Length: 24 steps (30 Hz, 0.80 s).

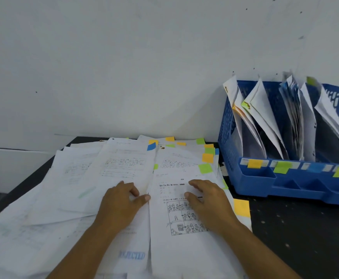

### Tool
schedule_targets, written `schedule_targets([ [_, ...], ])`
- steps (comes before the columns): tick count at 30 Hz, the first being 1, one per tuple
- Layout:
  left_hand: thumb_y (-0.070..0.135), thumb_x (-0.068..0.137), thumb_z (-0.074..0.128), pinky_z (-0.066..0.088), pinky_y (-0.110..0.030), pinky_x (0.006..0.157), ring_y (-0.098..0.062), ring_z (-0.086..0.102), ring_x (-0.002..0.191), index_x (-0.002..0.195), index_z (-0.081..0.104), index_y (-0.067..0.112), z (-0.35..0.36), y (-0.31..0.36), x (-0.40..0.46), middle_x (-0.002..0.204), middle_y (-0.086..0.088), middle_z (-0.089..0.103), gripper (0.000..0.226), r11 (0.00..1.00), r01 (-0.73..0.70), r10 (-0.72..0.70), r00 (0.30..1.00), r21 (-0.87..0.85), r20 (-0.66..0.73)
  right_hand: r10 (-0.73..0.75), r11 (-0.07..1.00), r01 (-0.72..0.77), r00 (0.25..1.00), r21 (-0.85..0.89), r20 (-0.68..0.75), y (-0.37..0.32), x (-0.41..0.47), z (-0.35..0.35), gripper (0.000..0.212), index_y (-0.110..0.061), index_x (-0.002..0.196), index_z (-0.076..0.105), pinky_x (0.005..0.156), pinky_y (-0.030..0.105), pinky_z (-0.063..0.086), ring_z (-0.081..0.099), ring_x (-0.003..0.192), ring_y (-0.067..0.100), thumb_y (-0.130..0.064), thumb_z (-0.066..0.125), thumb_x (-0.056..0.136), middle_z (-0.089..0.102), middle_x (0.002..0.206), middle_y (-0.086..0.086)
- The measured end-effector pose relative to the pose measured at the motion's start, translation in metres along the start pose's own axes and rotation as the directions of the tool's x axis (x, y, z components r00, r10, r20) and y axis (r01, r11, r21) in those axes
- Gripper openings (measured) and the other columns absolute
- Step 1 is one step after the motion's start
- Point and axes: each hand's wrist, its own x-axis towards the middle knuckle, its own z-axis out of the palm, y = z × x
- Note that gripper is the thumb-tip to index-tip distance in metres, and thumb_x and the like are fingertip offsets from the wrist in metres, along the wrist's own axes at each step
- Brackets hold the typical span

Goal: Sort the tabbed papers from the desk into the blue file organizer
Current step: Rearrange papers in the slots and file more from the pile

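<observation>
Now, tabbed papers (pixel 174 168) under both hands' fingers (pixel 194 183), organizer (pixel 245 178) right.

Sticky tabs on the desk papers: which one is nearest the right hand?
The yellow tab at the right edge of the papers, just right of the right hand. The other tabs cluster farther back, toward the wall.

A blue stamp (pixel 132 255) reading "REJECTED" stands on a sheet (pixel 124 244) near the table's front edge. The print on the other papers is too blurred to read.
</observation>
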Motion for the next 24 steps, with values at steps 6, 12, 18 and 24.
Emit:
schedule_targets([
  [6, 0.041, 0.079, 0.075, 0.033, -0.009, 0.069, -0.008, 0.055, 0.102, 0.088, 0.066, 0.027, -0.011, -0.004, -0.006, 0.113, 0.006, 0.064, 0.018, 0.985, -0.165, 0.154, 0.97, 0.042, 0.187, -0.009, 1.0, 0.009, 1.0, -0.007, 0.0, 0.0, -0.001, 0.0, 0.041, -0.027, 0.135, 0.057, 0.094, 0.016, 0.035, 0.047, 0.121, 0.006, -0.039, 0.06, 0.096, 0.056, 0.132, -0.012],
  [12, 0.026, 0.087, 0.069, 0.043, -0.012, 0.087, -0.001, 0.062, 0.095, 0.075, 0.063, 0.026, -0.009, 0.021, -0.019, 0.103, 0.018, 0.068, 0.013, 0.939, -0.261, 0.222, 0.957, -0.223, -0.184, 0.026, 0.996, -0.02, 0.997, 0.082, -0.076, -0.011, -0.003, -0.01, 0.035, -0.025, 0.13, 0.062, 0.095, 0.023, 0.047, 0.055, 0.106, 0.004, -0.033, 0.062, 0.096, 0.061, 0.122, -0.013],
  [18, 0.027, 0.087, 0.069, 0.059, -0.037, 0.079, 0.004, 0.062, 0.104, 0.081, 0.066, 0.027, 0.008, 0.052, -0.046, 0.108, 0.024, 0.068, 0.007, 0.801, -0.411, 0.385, 0.91, -0.435, -0.153, 0.313, 0.668, -0.377, 0.925, 0.642, 0.217, -0.036, 0.01, -0.028, 0.035, -0.027, 0.108, 0.065, 0.086, 0.038, 0.06, 0.073, 0.089, 0.015, -0.056, 0.064, 0.088, 0.072, 0.109, 0.002],
  [24, 0.037, 0.084, 0.067, 0.034, -0.012, 0.105, 0.008, 0.049, 0.123, 0.08, 0.065, 0.032, 0.033, 0.057, -0.059, 0.122, 0.033, 0.059, 0.007, 0.75, -0.558, 0.585, 0.81, -0.354, -0.039, 0.458, 0.613, -0.578, 0.815, 0.539, 0.354, -0.041, 0.046, -0.038, 0.089, -0.018, 0.128, 0.058, 0.099, 0.046, 0.048, 0.059, 0.114, 0.025, -0.082, 0.065, 0.067, 0.063, 0.121, -0.003],
])
